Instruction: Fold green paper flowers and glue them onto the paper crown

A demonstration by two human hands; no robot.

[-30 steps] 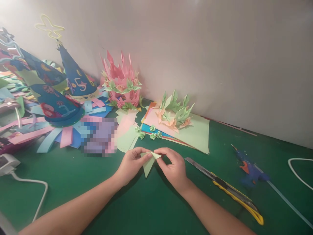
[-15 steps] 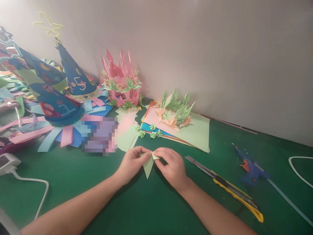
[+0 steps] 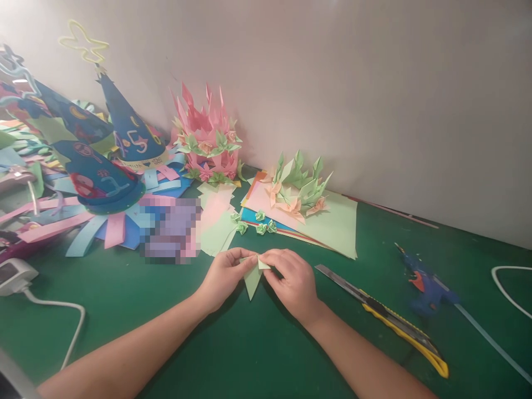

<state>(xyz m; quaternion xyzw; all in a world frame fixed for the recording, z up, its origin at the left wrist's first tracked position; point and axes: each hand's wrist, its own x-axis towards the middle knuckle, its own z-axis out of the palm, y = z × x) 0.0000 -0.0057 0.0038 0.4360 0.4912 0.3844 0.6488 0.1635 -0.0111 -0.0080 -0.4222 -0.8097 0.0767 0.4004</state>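
Note:
Between my two hands is a small folded piece of light green paper [image 3: 251, 280], its pointed end hanging down toward me. My left hand [image 3: 224, 277] pinches its left upper edge between thumb and fingers. On the other side, my right hand [image 3: 293, 282] pinches a short folded flap at the upper right. The fingertips of both hands nearly meet at the top of the paper and hide part of the fold. Just beyond my hands lie several small green paper roses [image 3: 261, 228].
A yellow utility knife [image 3: 399, 324], blade out, and a blue glue gun [image 3: 430, 288] lie to the right. Behind stand a green paper crown [image 3: 305, 185] on stacked paper sheets [image 3: 341, 221] and pink crowns [image 3: 208, 144]. Blue cone hats [image 3: 131, 127] and a white cable [image 3: 54, 303] are at left.
Both hands keep their pinch in nearly the same place. The folded flap at the right looks slightly flatter, and the paper's lower tip has risen a little.

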